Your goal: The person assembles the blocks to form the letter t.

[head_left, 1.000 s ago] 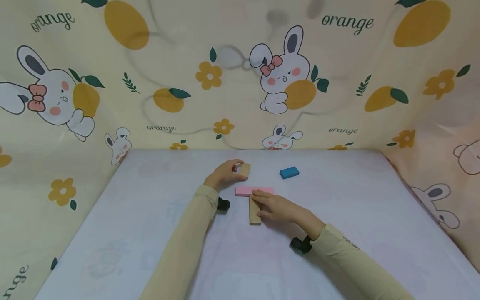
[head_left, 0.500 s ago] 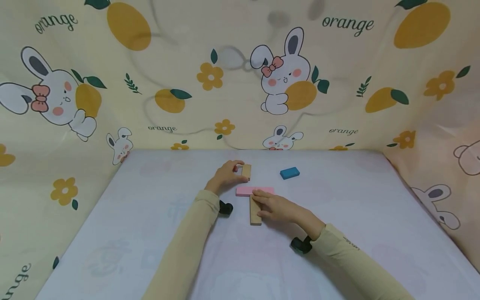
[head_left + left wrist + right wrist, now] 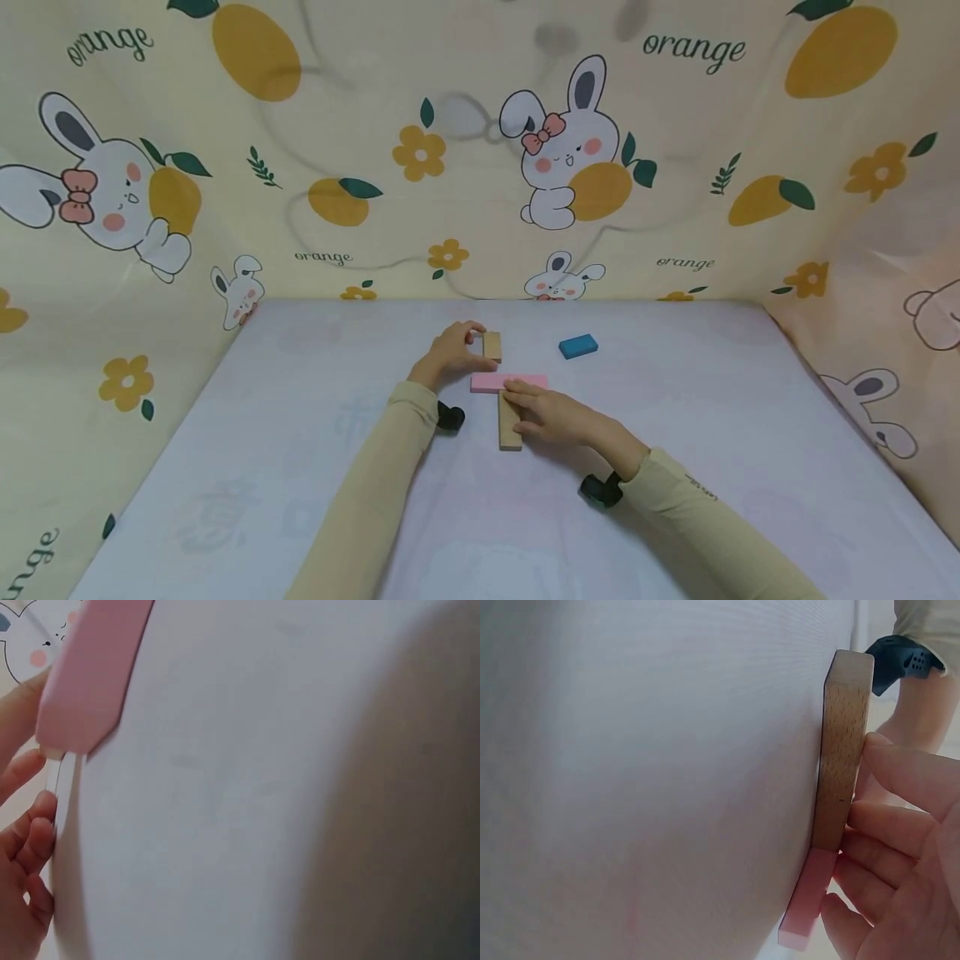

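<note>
At the back of the table, my left hand (image 3: 453,347) has its thumb and a finger spread around a short wooden block (image 3: 491,347). Its fingertips lie right at the ends of the block. Nearer to me a long pink block (image 3: 486,382) lies crosswise, and a long wooden block (image 3: 510,427) meets it end-on, forming a T. My right hand (image 3: 557,417) rests on these two, fingers extended over their joint and thumb at the wooden one's right side. The right wrist view shows the fingertips along the wooden block (image 3: 844,750) and the pink block (image 3: 810,896).
A blue block (image 3: 578,346) lies apart at the back right of the white table (image 3: 675,400). A printed cloth wall (image 3: 480,192) rises behind the table's far edge. Black wrist devices (image 3: 602,491) hang near both hands.
The left thumb and finger have spread a little wider about the short wooden block, which has shifted only slightly. My right hand stays in place on the pink and long wooden blocks.
</note>
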`<state>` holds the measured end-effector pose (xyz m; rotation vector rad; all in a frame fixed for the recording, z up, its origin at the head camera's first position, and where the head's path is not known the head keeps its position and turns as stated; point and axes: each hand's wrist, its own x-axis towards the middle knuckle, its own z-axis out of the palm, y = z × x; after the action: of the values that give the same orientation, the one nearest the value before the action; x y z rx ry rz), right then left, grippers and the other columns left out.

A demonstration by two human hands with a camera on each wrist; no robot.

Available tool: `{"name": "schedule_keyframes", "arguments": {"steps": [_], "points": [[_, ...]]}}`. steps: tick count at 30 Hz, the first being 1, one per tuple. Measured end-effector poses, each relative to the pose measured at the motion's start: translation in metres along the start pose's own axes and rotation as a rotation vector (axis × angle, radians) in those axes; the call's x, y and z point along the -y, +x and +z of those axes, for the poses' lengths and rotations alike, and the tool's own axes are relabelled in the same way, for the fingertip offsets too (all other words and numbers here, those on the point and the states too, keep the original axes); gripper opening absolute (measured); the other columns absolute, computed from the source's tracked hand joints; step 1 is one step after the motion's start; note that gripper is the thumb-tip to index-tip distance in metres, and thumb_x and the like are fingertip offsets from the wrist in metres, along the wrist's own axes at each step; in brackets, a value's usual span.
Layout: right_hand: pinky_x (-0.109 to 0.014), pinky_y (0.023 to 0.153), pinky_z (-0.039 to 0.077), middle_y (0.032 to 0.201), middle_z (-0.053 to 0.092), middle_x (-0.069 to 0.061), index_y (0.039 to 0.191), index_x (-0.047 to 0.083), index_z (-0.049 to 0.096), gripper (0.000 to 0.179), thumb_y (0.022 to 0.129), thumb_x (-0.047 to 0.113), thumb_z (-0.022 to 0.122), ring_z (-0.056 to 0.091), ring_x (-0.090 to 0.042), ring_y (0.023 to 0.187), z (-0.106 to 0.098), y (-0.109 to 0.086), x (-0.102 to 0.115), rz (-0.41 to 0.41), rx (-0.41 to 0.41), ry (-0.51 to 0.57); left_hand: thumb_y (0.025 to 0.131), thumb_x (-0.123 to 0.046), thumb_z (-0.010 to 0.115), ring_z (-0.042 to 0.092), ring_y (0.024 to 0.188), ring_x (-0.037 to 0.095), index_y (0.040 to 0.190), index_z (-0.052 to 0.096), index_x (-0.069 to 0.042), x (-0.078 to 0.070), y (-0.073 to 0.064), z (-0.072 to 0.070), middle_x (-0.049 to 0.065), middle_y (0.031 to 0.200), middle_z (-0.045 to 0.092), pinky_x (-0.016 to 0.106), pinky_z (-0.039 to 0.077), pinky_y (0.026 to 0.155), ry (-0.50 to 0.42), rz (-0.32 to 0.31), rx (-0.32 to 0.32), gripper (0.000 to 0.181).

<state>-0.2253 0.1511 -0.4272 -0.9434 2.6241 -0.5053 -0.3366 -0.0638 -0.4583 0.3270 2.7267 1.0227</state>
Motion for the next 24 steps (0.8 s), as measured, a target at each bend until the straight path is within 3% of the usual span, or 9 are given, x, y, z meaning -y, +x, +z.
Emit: {"name": "schedule_keyframes", "arguments": {"steps": [5,10,18,24], "points": [[-0.049,0.114,0.034,0.158,0.03,-0.016,0.145,-0.001,0.039,0.059,0.096,0.026,0.058,0.03,-0.032,0.147,0.0005,0.0006,-0.0003,0.005,0.002,-0.004,0.075,-0.039,0.081,0.05,0.11,0.025,0.142,0.046,-0.021,0.0009,0.0014,-0.0061,0.013,0.125,0.054,0.041,0.044,0.097,0.035,0.059,0.066,0.078],[-0.048,0.114,0.034,0.158,0.03,-0.014,0.145,0.0,0.039,0.059,0.096,0.027,0.058,0.029,-0.031,0.147,0.0017,0.0017,-0.0014,0.015,0.005,-0.01,0.08,-0.035,0.077,0.045,0.102,0.021,0.143,0.047,-0.018,0.0023,0.0024,-0.0098,0.013,0.116,0.051,0.033,0.04,0.088,0.044,0.103,0.107,0.072],[-0.048,0.114,0.034,0.158,0.031,-0.014,0.145,0.001,0.04,0.059,0.096,0.027,0.059,0.029,-0.031,0.147,0.002,0.0025,-0.0015,0.019,0.008,-0.003,0.079,-0.031,0.078,0.044,0.095,0.018,0.136,0.054,-0.01,0.0066,0.0047,-0.0083,0.008,0.103,0.05,0.026,0.036,0.08,-0.005,0.129,0.071,0.065],[-0.049,0.115,0.033,0.158,0.03,-0.014,0.145,0.001,0.04,0.059,0.096,0.027,0.059,0.029,-0.031,0.148,0.0011,0.0022,-0.0005,0.023,0.01,0.005,0.078,-0.031,0.079,0.047,0.097,0.02,0.133,0.056,-0.006,0.0072,0.0073,-0.0074,0.009,0.103,0.052,0.028,0.04,0.085,0.003,0.165,0.045,0.064]]}}
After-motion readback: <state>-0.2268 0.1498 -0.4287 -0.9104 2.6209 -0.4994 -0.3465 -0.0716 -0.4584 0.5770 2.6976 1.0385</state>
